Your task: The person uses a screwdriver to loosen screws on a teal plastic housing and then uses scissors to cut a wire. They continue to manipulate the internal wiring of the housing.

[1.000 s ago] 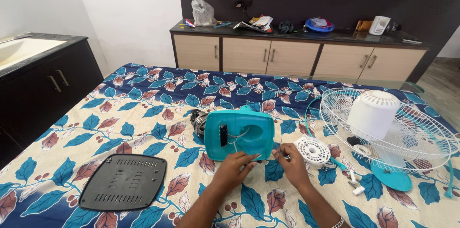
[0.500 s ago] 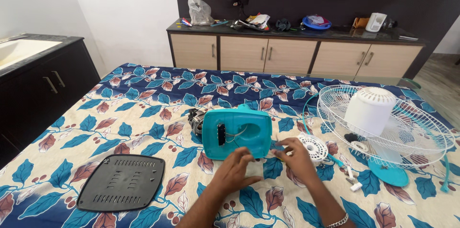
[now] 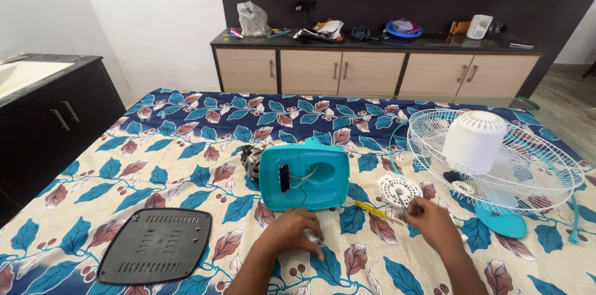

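- Since half a second before, both hands had drawn back toward the body from the teal plastic fan base housing (image 3: 303,176); the housing itself had not shifted on the floral bedsheet (image 3: 186,146).
- At far left lay a black vented plastic cover plate (image 3: 155,245), well apart from the hands and no hindrance.
- The left hand (image 3: 290,233) rested just in front of the housing, fingers curled over a small pale part; what exactly it clasped could not be told.
- The housing lay open side up with loose wires inside, the dark motor (image 3: 251,160) touching its left rear; a steady hold near those wires seemed wise, lest they snag.
- A yellow-handled screwdriver (image 3: 373,210) lay between the hands, near enough to be knocked.
- The right hand (image 3: 433,222) was pinched on a thin tool or wire just beside the white round slotted plastic disc (image 3: 399,188).
- At right, the white wire fan guard (image 3: 496,152) carrying a white plastic motor cover (image 3: 474,142) crowded that elbow's room.
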